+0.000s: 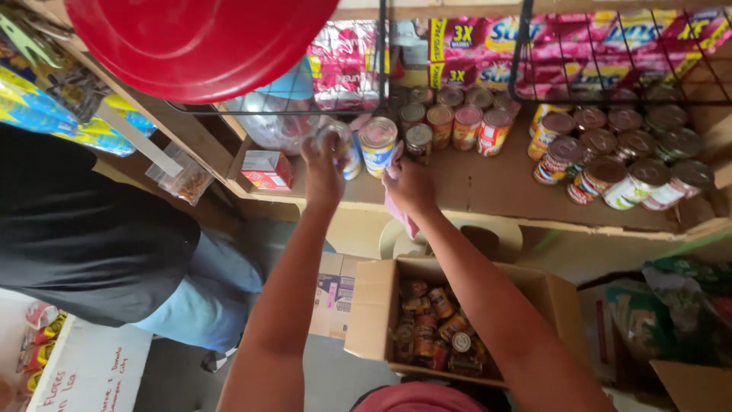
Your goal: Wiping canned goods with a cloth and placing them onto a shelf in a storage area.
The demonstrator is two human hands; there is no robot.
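Wooden shelf, bare brown board, runs across the upper half of the view. Black wire rack above it, holding glossy pink and yellow soap packs. Round red plastic basin, smooth, hangs at top left.

A second person stands at left: black shirt, blue jeans.

Open cardboard box sits below the shelf, flaps out, filled with small tins with coloured labels.

On the shelf, rows of cylindrical tins with metal lids and bright paper labels, some upright, some tilted toward the camera. Small red carton near the shelf's left end.

Left hand raised to the shelf edge, grip closed around a tin can, partly blurred, held just beside a yellow-and-blue labelled can standing on the shelf. Right hand near that standing can, grip clutching a pink cloth that hangs below the palm.
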